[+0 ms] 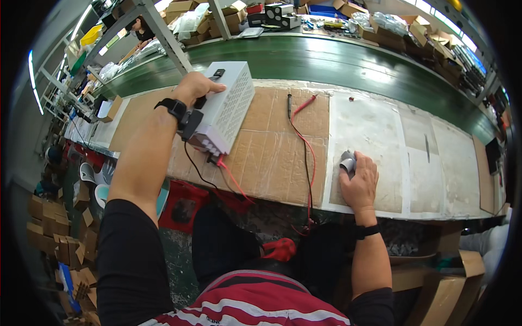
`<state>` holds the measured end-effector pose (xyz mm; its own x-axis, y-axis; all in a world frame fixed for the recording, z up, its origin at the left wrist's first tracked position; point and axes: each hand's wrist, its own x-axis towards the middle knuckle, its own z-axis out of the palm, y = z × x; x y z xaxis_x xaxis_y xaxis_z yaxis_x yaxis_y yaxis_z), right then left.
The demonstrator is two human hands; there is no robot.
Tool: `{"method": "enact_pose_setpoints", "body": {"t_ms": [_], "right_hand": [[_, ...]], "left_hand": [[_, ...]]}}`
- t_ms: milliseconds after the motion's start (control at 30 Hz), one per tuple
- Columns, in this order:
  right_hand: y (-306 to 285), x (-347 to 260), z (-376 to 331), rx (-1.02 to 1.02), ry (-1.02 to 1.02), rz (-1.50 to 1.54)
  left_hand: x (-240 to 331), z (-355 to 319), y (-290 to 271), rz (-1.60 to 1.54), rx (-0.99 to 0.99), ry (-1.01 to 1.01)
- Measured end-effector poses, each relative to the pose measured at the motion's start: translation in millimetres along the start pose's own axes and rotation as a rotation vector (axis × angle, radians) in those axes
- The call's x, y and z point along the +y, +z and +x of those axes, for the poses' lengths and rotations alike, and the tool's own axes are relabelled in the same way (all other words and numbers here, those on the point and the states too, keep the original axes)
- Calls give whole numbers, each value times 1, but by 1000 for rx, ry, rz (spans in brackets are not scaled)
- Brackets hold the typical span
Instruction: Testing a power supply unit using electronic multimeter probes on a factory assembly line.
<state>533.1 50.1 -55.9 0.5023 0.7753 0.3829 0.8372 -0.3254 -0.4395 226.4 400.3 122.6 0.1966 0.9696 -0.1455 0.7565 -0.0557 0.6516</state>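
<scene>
My left hand (197, 87) is at the carry handle on top of a light-grey bench power supply (235, 100) with a slotted vent side. Its thumb lies across the casing, while the other fingers are partly hidden. Red and black leads run from the unit's near end and hang over the table edge. My right hand (360, 182) closes around a small rounded grey metal part (348, 162) on the white-covered stretch of the table. Between the hands lie a black test probe (289, 106) and a red test probe (305, 105), their wires trailing off the near edge.
Brown cardboard (266, 163) covers the table's middle. A thin dark pointed item (427, 148) lies to the right. Beyond runs a green conveyor belt (326, 57), with cartons behind it. A metal post (163, 35) rises beside the power supply. Red crates (182, 204) stand below; another person (142, 30) is far left.
</scene>
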Motion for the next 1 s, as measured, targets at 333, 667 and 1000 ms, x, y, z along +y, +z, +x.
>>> {"method": "enact_pose_setpoints", "body": {"t_ms": [333,667,1000], "right_hand": [[-1,0,-1,26,-14,-3],[-1,-4,1,21,-20,-21],[0,-4,3,15,-13,-16]], "left_hand": [[-33,5,-55,113,162,-13],[-65,-9,-56,-116,151,-21],[-44,-9,-42,68,84,206]]}}
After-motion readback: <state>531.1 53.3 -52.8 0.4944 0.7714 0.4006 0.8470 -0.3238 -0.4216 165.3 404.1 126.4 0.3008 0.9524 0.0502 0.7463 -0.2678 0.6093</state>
